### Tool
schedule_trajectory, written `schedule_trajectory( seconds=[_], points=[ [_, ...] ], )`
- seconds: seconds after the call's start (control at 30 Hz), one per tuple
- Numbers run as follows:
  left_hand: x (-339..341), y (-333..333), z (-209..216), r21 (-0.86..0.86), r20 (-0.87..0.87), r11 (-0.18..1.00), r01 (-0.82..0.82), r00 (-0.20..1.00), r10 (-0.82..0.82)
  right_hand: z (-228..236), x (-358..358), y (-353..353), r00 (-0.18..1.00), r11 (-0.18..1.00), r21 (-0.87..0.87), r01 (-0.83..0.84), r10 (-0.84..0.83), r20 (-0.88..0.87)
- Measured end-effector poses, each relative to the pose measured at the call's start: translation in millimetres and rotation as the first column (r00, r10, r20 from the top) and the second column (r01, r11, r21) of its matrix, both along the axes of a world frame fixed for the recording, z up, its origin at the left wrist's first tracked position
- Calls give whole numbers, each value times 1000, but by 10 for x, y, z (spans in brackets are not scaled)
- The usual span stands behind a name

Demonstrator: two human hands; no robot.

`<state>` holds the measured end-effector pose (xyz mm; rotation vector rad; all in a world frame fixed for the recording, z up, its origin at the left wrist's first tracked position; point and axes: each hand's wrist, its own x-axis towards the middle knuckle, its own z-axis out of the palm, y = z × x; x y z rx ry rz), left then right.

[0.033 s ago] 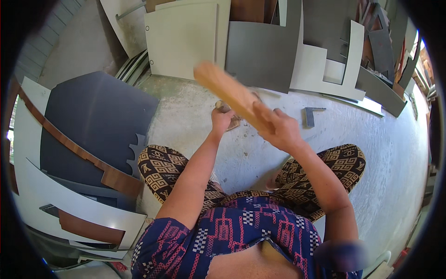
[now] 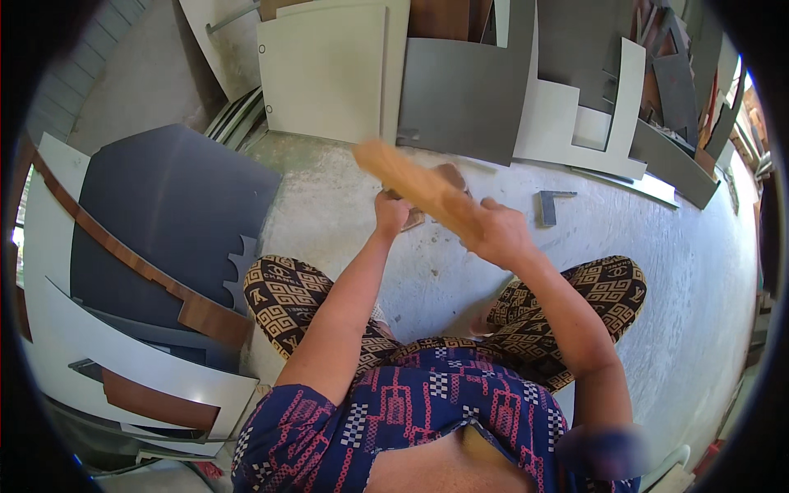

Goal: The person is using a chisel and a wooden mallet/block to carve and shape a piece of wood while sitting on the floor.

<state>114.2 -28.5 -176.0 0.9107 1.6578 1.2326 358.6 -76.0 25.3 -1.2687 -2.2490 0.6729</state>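
My right hand (image 2: 501, 234) is closed around the near end of a thick, light-coloured wooden bar (image 2: 411, 181), blurred by motion. The bar slants up and to the left, its far part over my left hand (image 2: 392, 215). That left hand is closed on an upright round wooden handle; the bar now covers its top, and its lower end is hidden. Beside and below the left fingers, a small brown piece of wood (image 2: 414, 219) lies on the floor. Another brown wood piece (image 2: 451, 175) shows just beyond the bar.
A dark grey L-shaped piece (image 2: 547, 209) lies on the concrete floor (image 2: 674, 271) to the right. Grey panels (image 2: 456, 99) and cream panels (image 2: 320, 74) lean along the far side. Large dark boards (image 2: 164, 205) and brown strips (image 2: 214, 320) are stacked at left.
The wooden bar's far end has swung down toward my left hand and covers the round handle's top, which showed before. My left hand has stayed in place.
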Motion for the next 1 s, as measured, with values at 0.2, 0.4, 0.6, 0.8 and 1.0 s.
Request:
schedule_trajectory(
  seconds=[0.2, 0.4, 0.6, 0.8, 1.0],
  points=[
    [36, -50, 159, 145, -64, 989, -10, 998, 20, 188, -26, -98, 1000, 1000, 15, 0, 0, 5],
    [108, -57, 346, 60, -201, 997, -40, 978, 51, 67, -52, -167, 1000, 1000, 0, 3, -3, -3],
    [150, -79, 335, 120, -24, 992, 30, 999, -28, -83, 142, -57, 998, 984, -163, 68, -68, 7],
    [-217, -2, -62, -84, 92, 991, -105, 989, 113, -147, 160, 102, 943, 897, -317, 308, -242, 229],
    [-248, 28, 70, -282, 442, 875, -392, 757, 482, -578, 377, 119, 817, 880, -284, 380, -174, 550]
  ],
)
